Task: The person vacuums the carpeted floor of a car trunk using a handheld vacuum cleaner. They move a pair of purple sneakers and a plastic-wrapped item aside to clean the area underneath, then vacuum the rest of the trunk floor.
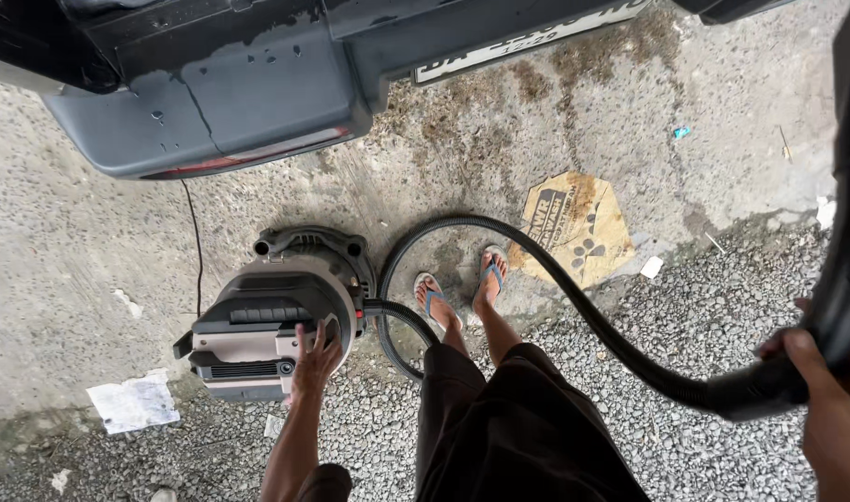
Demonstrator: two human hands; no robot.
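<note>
A grey drum vacuum cleaner [267, 316] stands on the ground to the left of my feet. My left hand [315, 358] rests on its top near the front, fingers spread on the lid. A black ribbed hose [574, 297] loops from the vacuum's side around my sandalled feet [462, 293] and rises to the right. My right hand [820, 381] grips the black wand end [769, 386] of that hose at the right edge.
A dark car's rear bumper [211, 112] fills the top. A thin black cable [197, 251] runs from under the car toward the vacuum. A flattened cardboard piece [574, 223] lies on concrete; paper scraps [132, 402] lie at left. Gravel [685, 316] covers the ground below.
</note>
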